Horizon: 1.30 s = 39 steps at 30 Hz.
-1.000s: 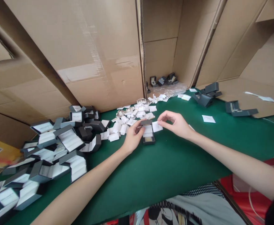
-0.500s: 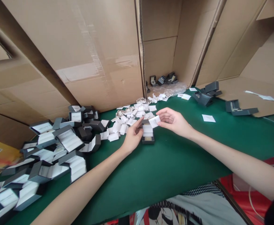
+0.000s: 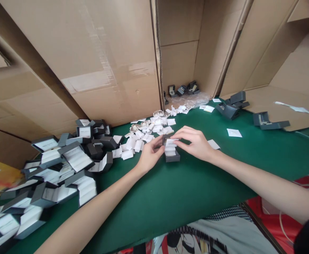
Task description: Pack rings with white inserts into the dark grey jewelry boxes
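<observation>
A small dark hinged box stands with its lid up on the green table in front of me. White folded paper lies over its base. My left hand is closed on the box's left side, thumb near the hinge and fingers behind the lid. My right hand pinches a small white card against the inside of the lid. Fingers partly cover the lid. Just behind the box lies a heap of small white folded papers.
Many open dark boxes with white linings are piled at the left. Loose cards and a few dark boxes lie to the right. Cardboard walls rise behind the green table. A white cable crosses the right side.
My right hand has brought the card from beside the box into its lid. The box has shifted slightly right, and white paper now covers its base. A card by my right wrist has come into view.
</observation>
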Each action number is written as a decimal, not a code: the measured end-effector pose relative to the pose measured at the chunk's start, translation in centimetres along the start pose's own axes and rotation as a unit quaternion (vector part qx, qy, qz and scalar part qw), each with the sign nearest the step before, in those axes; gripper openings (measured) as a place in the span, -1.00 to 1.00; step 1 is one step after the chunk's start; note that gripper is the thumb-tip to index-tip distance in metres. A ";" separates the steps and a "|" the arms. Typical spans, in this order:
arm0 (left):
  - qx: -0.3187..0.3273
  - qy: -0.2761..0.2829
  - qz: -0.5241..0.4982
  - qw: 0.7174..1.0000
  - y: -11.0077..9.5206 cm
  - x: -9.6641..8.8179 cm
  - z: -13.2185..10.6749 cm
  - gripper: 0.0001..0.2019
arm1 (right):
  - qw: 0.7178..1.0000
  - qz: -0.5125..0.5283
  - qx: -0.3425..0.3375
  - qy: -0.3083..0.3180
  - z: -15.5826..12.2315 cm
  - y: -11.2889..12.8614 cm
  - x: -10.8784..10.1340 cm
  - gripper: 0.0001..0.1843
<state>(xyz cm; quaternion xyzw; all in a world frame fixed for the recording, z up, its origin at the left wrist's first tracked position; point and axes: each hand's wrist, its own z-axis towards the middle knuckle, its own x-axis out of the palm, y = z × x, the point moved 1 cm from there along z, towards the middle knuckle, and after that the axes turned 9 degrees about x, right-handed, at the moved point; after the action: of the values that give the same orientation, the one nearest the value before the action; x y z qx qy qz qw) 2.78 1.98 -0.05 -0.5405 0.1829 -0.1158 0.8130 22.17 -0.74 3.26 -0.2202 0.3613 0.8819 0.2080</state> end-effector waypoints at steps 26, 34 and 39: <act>0.040 0.027 -0.009 0.999 -1.1 0.2 -0.2 -0.73 | 0.999 -0.002 0.034 -0.005 -0.2 -0.4 1.6 -0.84; 0.066 0.026 0.056 0.996 -1.4 0.4 -0.2 -0.86 | 0.997 0.048 0.045 0.034 0.0 0.3 1.6 -0.91; 0.045 -0.027 0.059 0.997 -0.9 0.1 -0.1 -0.87 | 0.996 0.012 0.065 0.060 1.0 -0.6 -1.1 -0.85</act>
<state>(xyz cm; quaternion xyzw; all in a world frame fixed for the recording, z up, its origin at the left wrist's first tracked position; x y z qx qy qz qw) 2.90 1.54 0.73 -0.4947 0.1872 -0.0609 0.8465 23.11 0.17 4.19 -0.2545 0.4325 0.8441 0.1887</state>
